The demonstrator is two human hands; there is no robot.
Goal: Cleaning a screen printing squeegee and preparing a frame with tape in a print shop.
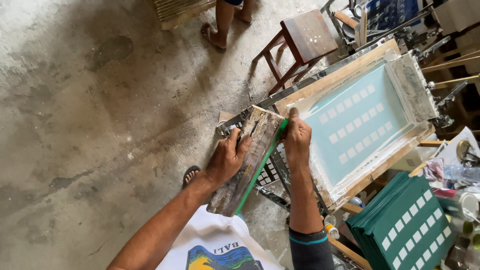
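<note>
Squeegee (248, 161): long wooden block, ink-stained, green rubber blade along its right edge. Held tilted in the air, just off the near-left corner of the screen frame (345, 75), above the concrete floor (90, 125).

Left hand (226, 159): grip clamped on the squeegee's wooden body at mid-length, thumb across the top face, fingers curled round the left side.

Right hand (297, 138): grip closed over the squeegee's upper end by the blade, fingers up against the frame's near corner. Dark sleeve with teal band at the forearm.

Frame: wood, pale blue mesh (357, 122) with rows of small white rectangles, white ink smeared on the borders, hinged on metal arms.

Right of it: stack of green sheets (407, 225) printed with the same white rectangles, touching the frame's lower edge region.

Beyond the frame: wooden stool (305, 37). Another person's sandalled feet (215, 35) at top. Own sandalled foot (190, 175) under the left wrist.
</note>
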